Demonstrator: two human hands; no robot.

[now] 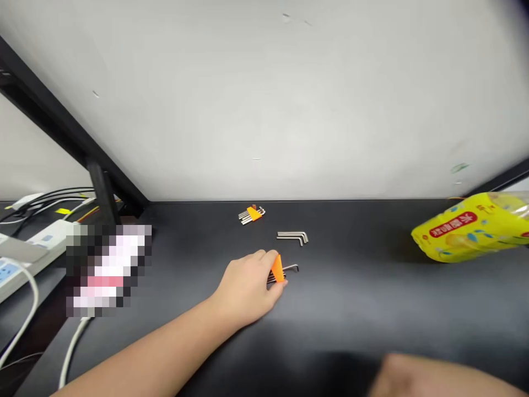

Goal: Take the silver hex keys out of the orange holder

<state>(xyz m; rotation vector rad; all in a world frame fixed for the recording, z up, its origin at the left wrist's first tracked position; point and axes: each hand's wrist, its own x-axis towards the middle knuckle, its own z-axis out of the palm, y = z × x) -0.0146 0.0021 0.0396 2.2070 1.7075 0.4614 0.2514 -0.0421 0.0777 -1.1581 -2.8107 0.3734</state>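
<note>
My left hand (248, 289) reaches across the black table (363, 286), its fingers closed on an orange holder of hex keys (278, 269), whose metal ends stick out to the right. Loose silver hex keys (292, 237) lie just beyond it. A second orange hex key set (252, 214) rests farther back, near the wall. My right hand (430, 376) shows only as a blur at the bottom right edge, with its fingers out of sight.
A yellow snack bag (467, 229) lies at the table's right side. White power strips (31, 248) and cables sit at the left, beside a black slanted frame bar (61, 129). A white wall rises behind the table.
</note>
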